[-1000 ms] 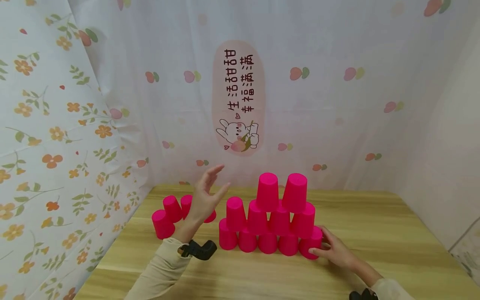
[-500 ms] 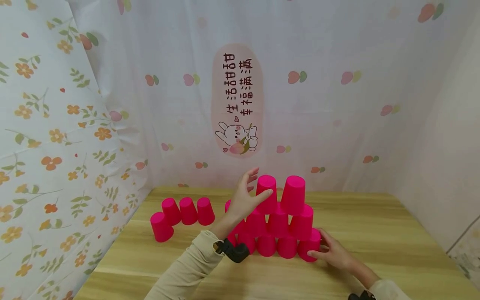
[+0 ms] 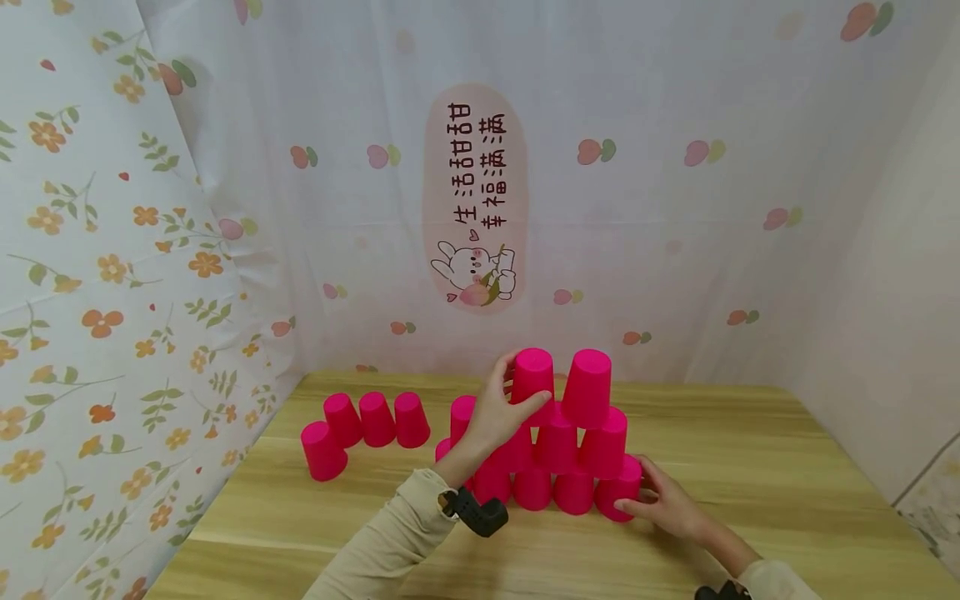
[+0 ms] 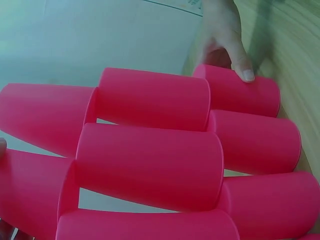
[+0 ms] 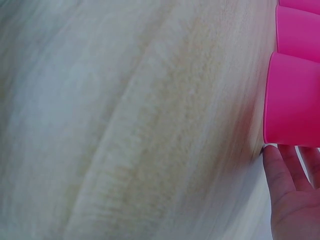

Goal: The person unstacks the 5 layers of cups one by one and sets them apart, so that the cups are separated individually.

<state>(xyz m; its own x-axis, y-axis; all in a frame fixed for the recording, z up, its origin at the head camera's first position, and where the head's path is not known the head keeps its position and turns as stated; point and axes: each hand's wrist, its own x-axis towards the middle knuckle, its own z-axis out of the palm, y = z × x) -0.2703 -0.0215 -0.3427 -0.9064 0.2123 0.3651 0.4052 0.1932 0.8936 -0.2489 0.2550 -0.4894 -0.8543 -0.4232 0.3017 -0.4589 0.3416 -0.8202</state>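
- Yellow-brown wood-grain tabletop (image 3: 757, 467), beneath the cup pyramid; white fruit-printed fabric backdrop (image 3: 645, 225) behind it, with a pale pink rabbit-and-lettering panel (image 3: 476, 200); white flower-printed cloth (image 3: 112, 242) well to its left.
- Bright pink cup pyramid (image 3: 555, 446), apparently plastic: tapered cups, upside down, in three tiers; left portion partly hidden by the left hand and wrist.
- Left hand (image 3: 497, 410), at the pyramid's top tier: thumb in front, fingers behind, clamped about the left top cup (image 3: 532, 375), which appears seated across the tier below.
- Right hand (image 3: 670, 504), at the pyramid's right foot: thumb and fingers gripping the end bottom cup (image 3: 617, 482).
- Hazard, judged: sideways drag by the left hand could pull the left top cup off its footing, or knock the right top cup (image 3: 587, 387) just beside it.
- Hazard, judged: a shove from the right hand could part the base row and drop the tiers above.
- Obstruction: beige left sleeve (image 3: 386, 537) and black wrist strap (image 3: 480, 512) near the pyramid's left front; a low pass could clip cups there.
- Four loose pink cups (image 3: 377, 419), upside down, left of the pyramid and apart from it.
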